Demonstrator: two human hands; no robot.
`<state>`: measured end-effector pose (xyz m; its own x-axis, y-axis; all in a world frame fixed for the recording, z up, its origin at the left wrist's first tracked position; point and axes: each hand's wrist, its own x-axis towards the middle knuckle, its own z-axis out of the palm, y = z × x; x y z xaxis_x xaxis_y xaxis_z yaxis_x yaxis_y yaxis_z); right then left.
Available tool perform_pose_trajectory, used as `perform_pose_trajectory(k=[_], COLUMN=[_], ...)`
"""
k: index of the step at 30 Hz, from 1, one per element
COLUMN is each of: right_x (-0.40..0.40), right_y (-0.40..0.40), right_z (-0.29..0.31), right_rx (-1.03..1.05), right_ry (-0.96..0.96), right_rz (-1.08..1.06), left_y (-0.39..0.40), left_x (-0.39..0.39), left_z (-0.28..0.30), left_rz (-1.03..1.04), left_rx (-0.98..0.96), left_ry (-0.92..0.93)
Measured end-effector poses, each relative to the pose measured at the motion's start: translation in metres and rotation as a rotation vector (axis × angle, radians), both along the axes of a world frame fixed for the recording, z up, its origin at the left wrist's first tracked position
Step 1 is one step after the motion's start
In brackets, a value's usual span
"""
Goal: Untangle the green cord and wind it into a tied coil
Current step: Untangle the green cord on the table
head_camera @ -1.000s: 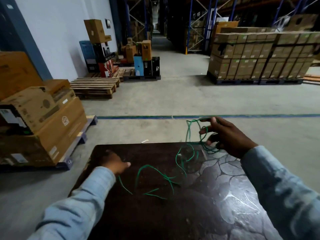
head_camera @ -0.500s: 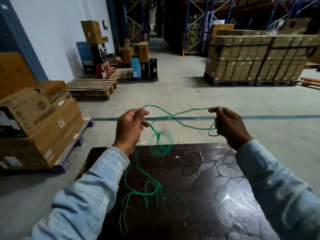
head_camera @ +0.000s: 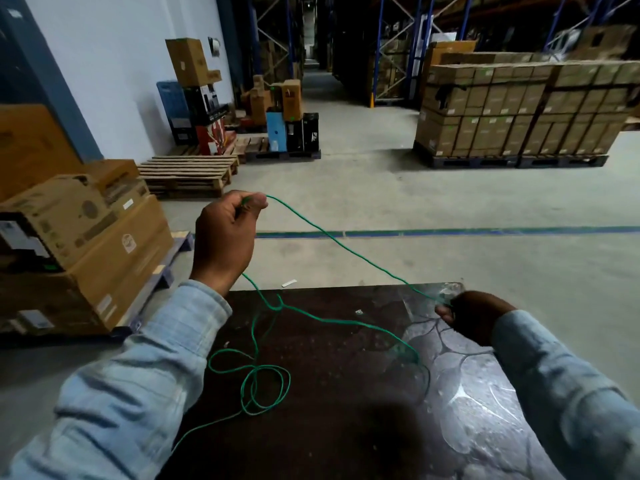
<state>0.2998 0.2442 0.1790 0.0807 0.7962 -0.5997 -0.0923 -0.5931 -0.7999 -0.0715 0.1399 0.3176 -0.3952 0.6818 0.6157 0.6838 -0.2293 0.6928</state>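
Holding the green cord (head_camera: 341, 242) tight, the left hand (head_camera: 225, 237) pinches it up high at 11 o'clock and the right hand (head_camera: 474, 318) grips it low at 3 o'clock, so the knots hang loose over the dark surface (head_camera: 346, 427).

A warehouse interior. Tall blue storage racks (head_camera: 384, 46) line a dark aisle at the top centre of the frame. A large block of stacked cardboard boxes (head_camera: 519, 109) stands on pallets at upper right; more cartons (head_camera: 79, 233) sit on a pallet at left. Empty wooden pallets (head_camera: 188, 174) rest near the white wall. A blue line (head_camera: 450, 233) crosses the bare concrete floor (head_camera: 381, 188).
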Motion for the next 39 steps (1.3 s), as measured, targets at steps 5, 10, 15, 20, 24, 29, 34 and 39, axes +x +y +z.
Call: perform_pose_trajectory(k=[5,10,15,20,24,29,34,39], right_x=[0.012,-0.049,-0.146,-0.158,-0.12,-0.064,-0.038,0.008], right_y=[-0.014,-0.06,-0.092,-0.081,-0.062,-0.032,-0.033,-0.038], right_z=[-0.016,0.053,0.075,0.008,-0.024,-0.033,-0.007,0.027], right_rx=[0.081,0.727,0.817,0.751,0.876,0.66,0.426,0.457], right_ry=[-0.463,-0.259,0.055,-0.256,-0.831,-0.444,0.24,0.14], right_rz=[0.037,0.352,0.64,0.809,0.775,0.09,-0.168,0.211], left_y=[-0.005,0.002,0.005,0.008,0.008,0.008,0.01,0.0], left_x=[0.01,0.05,0.089,0.064,0.016,-0.041,-0.064,-0.116], left_z=[0.028,0.041,0.069,0.132,0.161,0.167,0.118,0.051], left_rz=[-0.028,-0.347,-0.528,-0.313,-0.098,0.224,0.406,0.587], left_rx=[0.083,-0.062,0.014,0.286,0.402,0.356,0.214,-0.131], left_ry=[0.056,0.102,-0.039,0.003,0.344,0.555,0.494,0.334])
